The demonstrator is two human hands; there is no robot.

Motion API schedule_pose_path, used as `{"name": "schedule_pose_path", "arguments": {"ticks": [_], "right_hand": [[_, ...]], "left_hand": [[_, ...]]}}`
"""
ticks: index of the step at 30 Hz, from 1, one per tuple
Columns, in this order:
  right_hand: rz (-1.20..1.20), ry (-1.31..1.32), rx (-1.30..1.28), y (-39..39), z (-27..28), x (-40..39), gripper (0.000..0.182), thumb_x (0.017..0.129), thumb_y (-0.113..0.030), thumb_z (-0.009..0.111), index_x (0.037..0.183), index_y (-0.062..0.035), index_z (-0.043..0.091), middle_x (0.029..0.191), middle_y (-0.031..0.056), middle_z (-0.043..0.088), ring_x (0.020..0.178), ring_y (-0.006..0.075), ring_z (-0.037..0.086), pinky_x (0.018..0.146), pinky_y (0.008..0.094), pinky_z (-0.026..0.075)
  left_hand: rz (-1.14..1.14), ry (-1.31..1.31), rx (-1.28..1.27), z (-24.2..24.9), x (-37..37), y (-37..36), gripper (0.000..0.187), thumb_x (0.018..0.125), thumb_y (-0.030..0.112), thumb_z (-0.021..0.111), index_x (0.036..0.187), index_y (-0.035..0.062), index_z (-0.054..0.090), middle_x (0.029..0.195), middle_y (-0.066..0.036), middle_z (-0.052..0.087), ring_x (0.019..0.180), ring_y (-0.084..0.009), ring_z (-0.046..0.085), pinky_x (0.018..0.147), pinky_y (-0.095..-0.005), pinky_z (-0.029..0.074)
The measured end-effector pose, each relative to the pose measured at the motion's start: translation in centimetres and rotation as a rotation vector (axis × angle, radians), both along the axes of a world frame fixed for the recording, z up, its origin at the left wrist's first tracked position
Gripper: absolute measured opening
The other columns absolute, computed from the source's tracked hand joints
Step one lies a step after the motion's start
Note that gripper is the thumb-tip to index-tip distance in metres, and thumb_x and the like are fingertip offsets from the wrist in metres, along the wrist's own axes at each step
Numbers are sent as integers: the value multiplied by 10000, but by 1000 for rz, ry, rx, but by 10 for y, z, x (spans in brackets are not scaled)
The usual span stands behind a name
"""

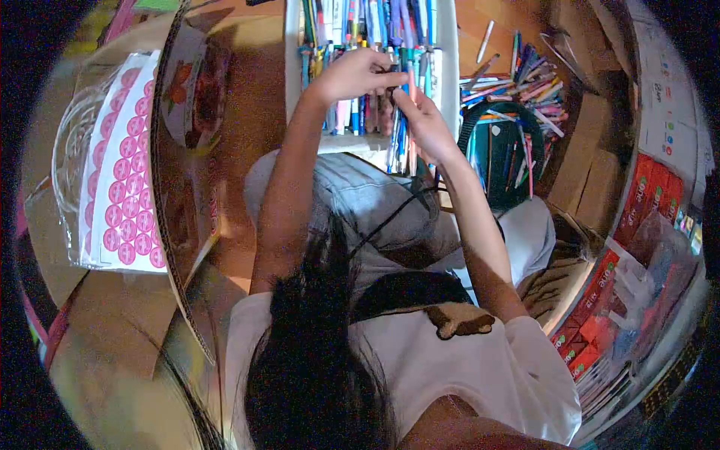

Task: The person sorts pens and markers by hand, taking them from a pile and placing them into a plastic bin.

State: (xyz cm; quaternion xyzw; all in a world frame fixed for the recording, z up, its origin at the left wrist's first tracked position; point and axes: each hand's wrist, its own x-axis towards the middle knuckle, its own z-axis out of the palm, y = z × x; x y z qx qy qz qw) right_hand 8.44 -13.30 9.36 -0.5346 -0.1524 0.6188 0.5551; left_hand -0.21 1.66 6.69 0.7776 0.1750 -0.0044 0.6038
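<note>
In the head view both my hands meet over a white tray [448, 45] packed with pens [352, 26]. My left hand [356, 75] is bent at the wrist, its fingers closed near the right hand's fingertips. What they pinch is too small and blurred to make out. My right hand [429, 129] is curled, thumb and fingers together, around several pens [403, 146]. That bundle hangs out past the tray's near edge, toward the lap. Some of its pens are hidden by the right hand.
Loose pens [544, 94] lie piled right of the tray, with a dark green round-edged container [495, 154] holding more. Cardboard [600, 180] stands at the right. A sheet of pink round stickers [127, 180] lies left. Red boxes [649, 199] are at far right.
</note>
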Motion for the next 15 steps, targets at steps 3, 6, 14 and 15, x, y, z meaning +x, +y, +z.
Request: {"name": "schedule_pose_path", "arguments": {"ticks": [3,6,14,15], "right_hand": [[28,-259,-30,1,1,-5,249,894,-215,483,1061,-31,462,734,17,549,610,84,537,548,219,446],[56,-263,0,2,-10,0,217,893,-185,475,1034,-22,449,740,39,555,590,107,549,532,236,454],[-71,-757,-38,8,-26,-5,183,904,-131,434,1030,-1,407,783,105,601,641,160,609,573,266,514],[-88,-987,-80,8,-29,-6,181,905,-126,430,1028,3,399,773,110,601,629,164,609,566,268,516]], "left_hand": [[51,43,189,6,1,-2,368,789,369,611,719,8,579,623,-45,566,598,-108,531,567,-251,426],[95,26,35,0,1,-6,390,784,396,606,735,10,579,606,-51,552,574,-119,530,554,-261,427],[355,14,93,-11,2,4,350,833,350,556,877,4,581,683,-49,574,581,-113,541,523,-255,440],[445,30,91,-10,1,7,355,842,350,543,900,1,574,700,-50,576,581,-116,544,520,-255,444]]}}
